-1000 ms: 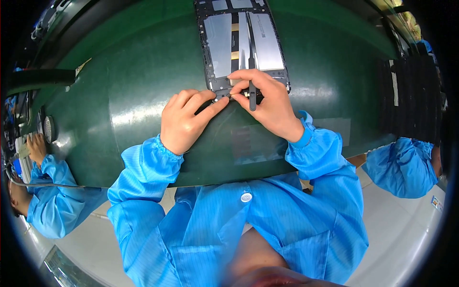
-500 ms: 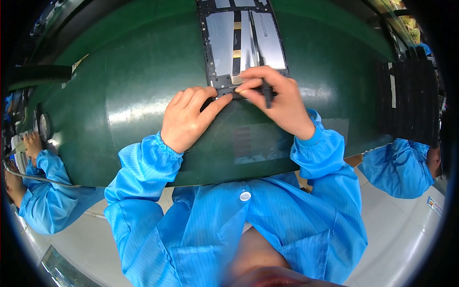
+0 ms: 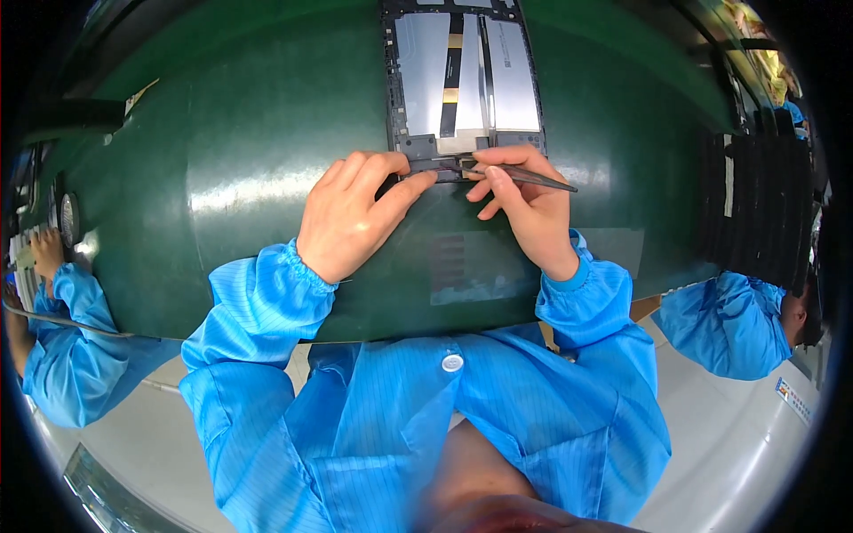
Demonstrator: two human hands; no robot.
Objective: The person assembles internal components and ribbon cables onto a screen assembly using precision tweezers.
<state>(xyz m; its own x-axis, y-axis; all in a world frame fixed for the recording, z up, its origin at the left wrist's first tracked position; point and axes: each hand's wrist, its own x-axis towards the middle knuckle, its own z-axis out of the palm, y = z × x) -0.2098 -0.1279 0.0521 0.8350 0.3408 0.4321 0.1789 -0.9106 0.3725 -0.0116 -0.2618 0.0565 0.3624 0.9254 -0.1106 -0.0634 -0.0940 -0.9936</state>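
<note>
An opened tablet body [image 3: 420, 80] with silver panels and a black frame lies at the far middle of the table. Down its inside runs a black flat cable [image 3: 453, 67] with gold-coloured patches. My left hand [image 3: 348, 213] grips the lower left edge of the body, its thumb stretched along the bottom strip. Black tweezers [image 3: 538, 179] are in my right hand [image 3: 539, 213], pinched between thumb and forefinger and lying nearly level. Their tips point left, at the middle of the bottom edge. The small part at the tips is too fine to make out.
The green table mat [image 3: 267, 266] spreads around the tablet. Black stacked trays [image 3: 760, 195] stand at the right. Co-workers in blue sit at the left [image 3: 80, 346] and the right [image 3: 724, 329]. A round-faced object [image 3: 69, 219] stands at the left.
The tweezers have turned from nearly upright to nearly level, their tips now at the tablet's bottom edge. My right hand's fingertips have drawn back right from there. My left hand keeps its hold.
</note>
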